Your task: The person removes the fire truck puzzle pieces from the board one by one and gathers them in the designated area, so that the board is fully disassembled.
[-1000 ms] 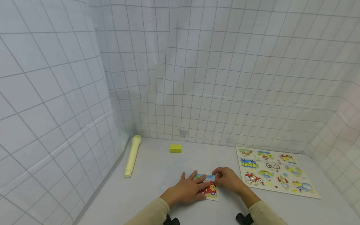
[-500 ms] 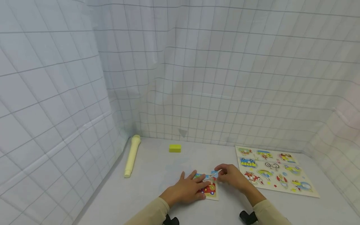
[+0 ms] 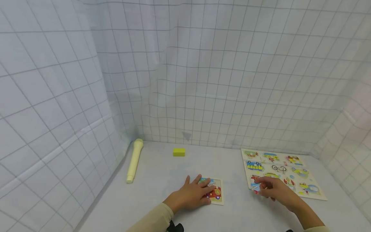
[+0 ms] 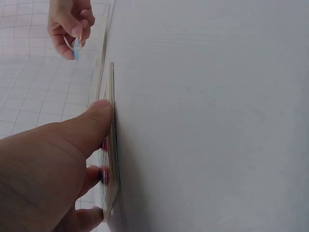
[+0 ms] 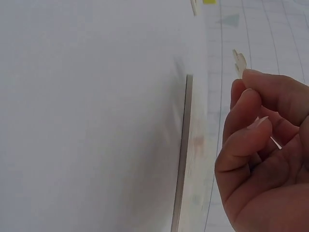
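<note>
A small wooden jigsaw puzzle [image 3: 218,194] with a red vehicle picture lies on the table in the head view, a bare patch of its tray showing at the upper right. My left hand [image 3: 192,195] rests on its left part with fingers spread. In the left wrist view the thumb lies along the tray's edge [image 4: 114,159]. Off to the right, my right hand [image 3: 279,192] pinches a blue jigsaw piece [image 3: 255,187] between thumb and forefinger. That hand is raised over the near-left corner of a larger picture board [image 3: 314,181]. The right wrist view shows the piece [image 5: 240,63] edge-on at the fingertips.
The larger board carries several vehicle pictures. A yellow block [image 3: 178,152] sits near the back wall. A pale yellow microphone-shaped stick [image 3: 134,161] lies at the left. Gridded white sheeting [image 3: 203,80] encloses the table at the back and sides.
My right hand has lifted the blue jigsaw piece out of the small puzzle and carried it right, over the larger board. My left hand has stayed on the puzzle.
</note>
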Tool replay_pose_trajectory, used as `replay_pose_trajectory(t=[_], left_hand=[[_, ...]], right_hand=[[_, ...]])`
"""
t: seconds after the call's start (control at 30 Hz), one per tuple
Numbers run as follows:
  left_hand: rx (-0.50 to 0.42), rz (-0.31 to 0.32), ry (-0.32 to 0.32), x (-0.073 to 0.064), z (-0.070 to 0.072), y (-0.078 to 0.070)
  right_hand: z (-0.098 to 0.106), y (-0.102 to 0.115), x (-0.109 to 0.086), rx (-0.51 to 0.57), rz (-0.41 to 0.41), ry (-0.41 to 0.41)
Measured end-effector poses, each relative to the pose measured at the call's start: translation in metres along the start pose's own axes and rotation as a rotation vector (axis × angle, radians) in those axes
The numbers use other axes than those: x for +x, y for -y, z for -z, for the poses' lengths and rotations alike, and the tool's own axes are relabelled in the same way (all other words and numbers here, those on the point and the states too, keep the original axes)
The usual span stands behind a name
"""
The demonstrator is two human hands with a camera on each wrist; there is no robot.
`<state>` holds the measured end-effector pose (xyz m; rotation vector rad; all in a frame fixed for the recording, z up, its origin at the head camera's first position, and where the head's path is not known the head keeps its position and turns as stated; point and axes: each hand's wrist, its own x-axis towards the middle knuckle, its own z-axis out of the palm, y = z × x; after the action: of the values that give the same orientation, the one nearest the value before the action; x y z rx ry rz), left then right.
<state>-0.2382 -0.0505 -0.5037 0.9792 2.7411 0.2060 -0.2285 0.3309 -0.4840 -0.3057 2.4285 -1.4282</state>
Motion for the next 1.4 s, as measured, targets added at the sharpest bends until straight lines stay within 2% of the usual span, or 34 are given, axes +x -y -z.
replay_pose_trajectory(t=[0.13,0.27,0.53,0.67,0.83,0.9,1.0,1.13,1.27,1.4], left_hand=[[-0.015,-0.004,0.004,0.001,0.001,0.0],[-0.025,-0.003,0.008,0.0,0.003,-0.001],[-0.043,-0.018,-0.018,-0.001,0.007,-0.001],[-0.051,-0.018,-0.062,-0.002,0.006,0.002],[-0.079,0.031,-0.115,-0.006,0.01,0.006],[-0.094,0.054,-0.119,-0.009,0.01,0.008],[-0.106,0.064,-0.121,-0.009,0.01,0.009],[-0.112,0.061,-0.115,-0.013,0.01,0.01],[-0.104,0.055,-0.106,-0.015,0.012,0.007],[-0.104,0.049,-0.074,-0.016,0.01,0.008]], right_hand=[[0.02,-0.017,-0.016,-0.018,-0.071,0.017],[0.028,-0.028,-0.022,-0.012,-0.106,0.065],[0.026,-0.039,-0.024,-0.05,-0.082,0.129],[0.021,-0.039,-0.024,-0.112,-0.063,0.104],[0.018,-0.034,-0.025,-0.255,-0.016,0.014],[0.015,-0.029,-0.024,-0.278,0.002,-0.025],[0.015,-0.016,-0.019,-0.236,0.012,-0.068],[0.003,0.007,-0.006,-0.064,-0.033,-0.096],[-0.016,0.027,0.013,0.122,-0.081,-0.121],[-0.042,0.045,0.034,0.241,-0.115,-0.139]])
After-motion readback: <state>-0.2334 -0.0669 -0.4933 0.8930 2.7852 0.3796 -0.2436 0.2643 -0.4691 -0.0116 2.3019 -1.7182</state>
